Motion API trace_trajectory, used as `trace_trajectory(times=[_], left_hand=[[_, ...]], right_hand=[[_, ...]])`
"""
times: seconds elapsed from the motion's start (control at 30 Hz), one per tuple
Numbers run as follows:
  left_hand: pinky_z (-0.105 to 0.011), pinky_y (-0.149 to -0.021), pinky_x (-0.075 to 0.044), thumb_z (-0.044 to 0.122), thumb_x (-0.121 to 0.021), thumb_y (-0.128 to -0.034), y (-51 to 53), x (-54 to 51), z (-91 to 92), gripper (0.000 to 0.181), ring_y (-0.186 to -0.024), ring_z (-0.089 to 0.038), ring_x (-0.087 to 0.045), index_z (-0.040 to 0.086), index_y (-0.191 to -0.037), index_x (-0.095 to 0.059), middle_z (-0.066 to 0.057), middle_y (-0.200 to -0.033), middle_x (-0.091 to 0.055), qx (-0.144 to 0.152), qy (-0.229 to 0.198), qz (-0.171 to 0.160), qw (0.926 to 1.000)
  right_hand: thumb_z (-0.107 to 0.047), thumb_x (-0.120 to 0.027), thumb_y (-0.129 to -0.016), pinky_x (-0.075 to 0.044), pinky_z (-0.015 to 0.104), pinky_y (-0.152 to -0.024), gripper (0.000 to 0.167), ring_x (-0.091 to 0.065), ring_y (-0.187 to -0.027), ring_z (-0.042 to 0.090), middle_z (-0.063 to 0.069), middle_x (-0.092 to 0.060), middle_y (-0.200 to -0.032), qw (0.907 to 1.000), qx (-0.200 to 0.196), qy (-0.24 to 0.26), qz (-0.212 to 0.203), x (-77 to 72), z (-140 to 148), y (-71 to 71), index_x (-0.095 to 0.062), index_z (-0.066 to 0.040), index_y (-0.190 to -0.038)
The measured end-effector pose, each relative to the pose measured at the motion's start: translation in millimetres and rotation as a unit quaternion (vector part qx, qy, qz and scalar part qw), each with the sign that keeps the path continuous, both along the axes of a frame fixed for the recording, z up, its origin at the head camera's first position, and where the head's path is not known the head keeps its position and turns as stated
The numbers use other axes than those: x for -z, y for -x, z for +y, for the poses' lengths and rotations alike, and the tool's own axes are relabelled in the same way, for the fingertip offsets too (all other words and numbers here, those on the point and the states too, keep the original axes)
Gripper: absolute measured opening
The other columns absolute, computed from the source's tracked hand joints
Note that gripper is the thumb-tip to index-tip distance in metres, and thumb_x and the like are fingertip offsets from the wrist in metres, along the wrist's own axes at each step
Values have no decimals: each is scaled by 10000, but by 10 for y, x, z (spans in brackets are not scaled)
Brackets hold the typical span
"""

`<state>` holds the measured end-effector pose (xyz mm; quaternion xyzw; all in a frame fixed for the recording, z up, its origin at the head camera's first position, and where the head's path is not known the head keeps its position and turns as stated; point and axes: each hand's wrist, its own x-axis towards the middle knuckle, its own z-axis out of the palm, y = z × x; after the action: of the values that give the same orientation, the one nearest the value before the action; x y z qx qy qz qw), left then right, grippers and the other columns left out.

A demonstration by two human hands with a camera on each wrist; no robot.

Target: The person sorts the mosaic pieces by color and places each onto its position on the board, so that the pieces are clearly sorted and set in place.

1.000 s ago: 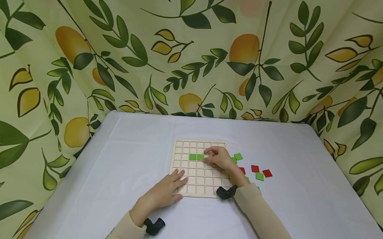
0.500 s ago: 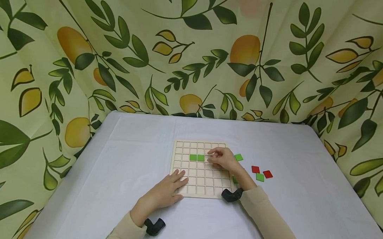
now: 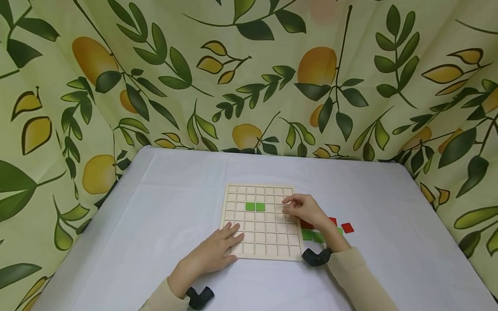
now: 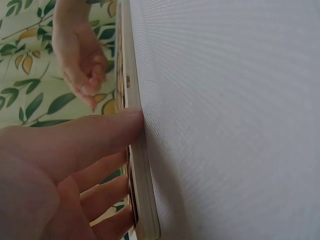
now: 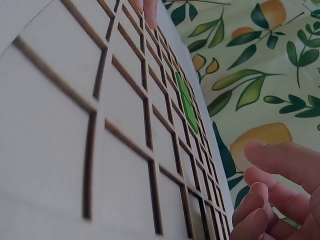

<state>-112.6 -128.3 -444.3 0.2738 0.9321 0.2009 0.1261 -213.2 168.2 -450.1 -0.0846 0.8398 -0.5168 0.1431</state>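
Note:
A pale wooden grid board point(image 3: 266, 241) lies on the white table. Two green square tiles point(image 3: 255, 206) sit side by side in its cells, and they also show as a green strip point(image 5: 187, 102) in the right wrist view. My left hand point(image 3: 212, 249) rests on the board's lower left corner with spread fingers; its thumb point(image 4: 100, 137) touches the board's side edge. Over the board's right edge hovers my right hand point(image 3: 306, 210), its fingers loosely bent. Nothing shows between those fingers point(image 5: 265, 185) in the right wrist view.
Loose green tiles point(image 3: 307, 235) and red tiles point(image 3: 347, 228) lie right of the board, some partly hidden by the right hand and forearm. A curtain point(image 3: 251, 82) with a leaf and fruit print surrounds the table point(image 3: 169, 194) at the back and sides.
My right hand has moved right, from beside the two green tiles to the board's right edge, now covering some loose tiles. The left hand has stayed in place.

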Motion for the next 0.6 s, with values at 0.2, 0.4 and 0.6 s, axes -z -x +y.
trace_trajectory(times=[0.2, 0.4, 0.6], left_hand=[[-550, -1187, -292, 226, -644, -904, -5, -11, 2, 556, -1474, -376, -281, 74, -1414, -485, -143, -1569, -346, 5, -59, 7, 10000], [-556, -1182, -299, 222, -646, -903, -1, -9, 1, 563, -1477, -375, -277, 76, -1421, -477, -139, -1570, -345, 9, -71, 1, 10000], [-558, -1178, -304, 220, -645, -903, 2, -2, -6, 567, -1475, -377, -279, 74, -1423, -473, -139, -1571, -344, 71, -42, 27, 10000]], right_hand=[[-136, -708, -854, -448, 203, -510, 329, -477, -559, 120, -19, -518, -689, 9996, 108, -217, -126, -16, 119, -31, -638, 49, -1118], [-131, -712, -846, -459, 215, -505, 338, -478, -556, 117, -20, -538, -700, 9993, 67, -370, 54, -17, 211, -43, -637, 50, -1122], [-126, -713, -845, -440, 221, -498, 351, -463, -545, 98, -28, -546, -693, 9990, 85, -430, 45, -43, 285, -43, -632, 48, -1139]])
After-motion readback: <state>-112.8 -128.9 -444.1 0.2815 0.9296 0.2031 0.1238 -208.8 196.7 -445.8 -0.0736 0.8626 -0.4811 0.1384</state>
